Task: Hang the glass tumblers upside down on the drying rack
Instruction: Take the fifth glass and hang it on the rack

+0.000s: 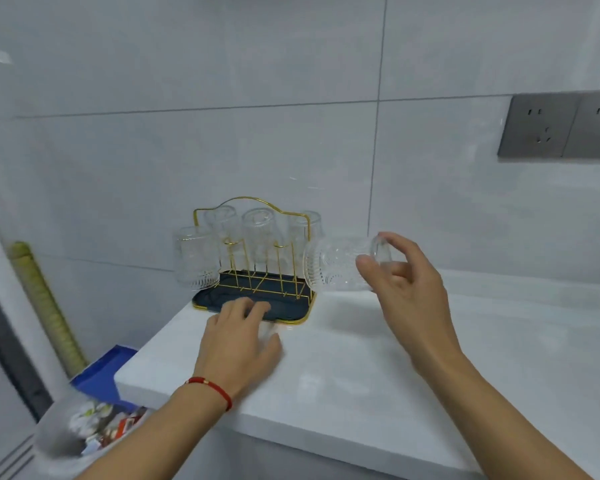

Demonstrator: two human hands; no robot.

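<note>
A gold wire drying rack with a dark tray stands on the white counter against the tiled wall. Several clear ribbed tumblers hang upside down on it, one at the front left and others along the back. My right hand grips the base of another tumbler, held on its side with its mouth toward the rack's right end. My left hand lies flat on the counter at the tray's front edge, fingers spread, with nothing in it.
The white counter ends at a left edge near my left wrist. Below it to the left sit a blue bin and a bag of rubbish. A grey socket panel is on the wall at right.
</note>
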